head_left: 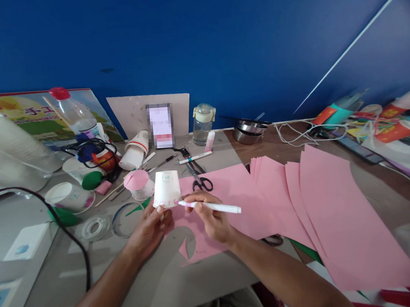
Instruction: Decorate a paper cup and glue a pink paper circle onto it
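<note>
cup (167,188) above left hand (155,222), which grips its rim; right hand (211,218) grasps marker (221,207)

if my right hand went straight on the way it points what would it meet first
Probably the cup: the marker in the right hand has its tip at the cup's edge, though contact is unclear.

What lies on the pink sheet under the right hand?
Scissors lie partly on the sheet, handles near its far edge; the right hand, holding a white marker, hides the part beneath.
</note>
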Demonstrator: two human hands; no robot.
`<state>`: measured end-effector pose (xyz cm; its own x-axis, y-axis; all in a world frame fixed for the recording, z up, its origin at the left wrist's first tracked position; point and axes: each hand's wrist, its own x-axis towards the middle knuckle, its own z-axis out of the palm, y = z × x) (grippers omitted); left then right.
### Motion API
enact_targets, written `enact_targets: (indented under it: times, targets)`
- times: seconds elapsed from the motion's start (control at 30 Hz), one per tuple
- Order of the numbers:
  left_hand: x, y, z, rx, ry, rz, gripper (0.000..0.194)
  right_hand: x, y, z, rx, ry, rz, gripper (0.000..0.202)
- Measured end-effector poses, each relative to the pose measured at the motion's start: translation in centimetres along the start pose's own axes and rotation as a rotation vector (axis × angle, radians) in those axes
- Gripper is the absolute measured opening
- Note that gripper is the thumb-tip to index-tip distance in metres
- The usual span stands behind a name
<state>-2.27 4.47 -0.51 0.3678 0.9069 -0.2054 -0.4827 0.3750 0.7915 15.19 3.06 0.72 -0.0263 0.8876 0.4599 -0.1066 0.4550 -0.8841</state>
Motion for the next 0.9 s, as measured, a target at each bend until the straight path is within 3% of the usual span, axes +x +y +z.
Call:
enact_targets:
  times: [0.9]
  targets:
    - [0.12, -0.23, -0.42, 0.03, 0.004, 0.006, 0.035, -0.16, 0.03, 0.02, -0.04, -0.052, 0.013, 0.027]
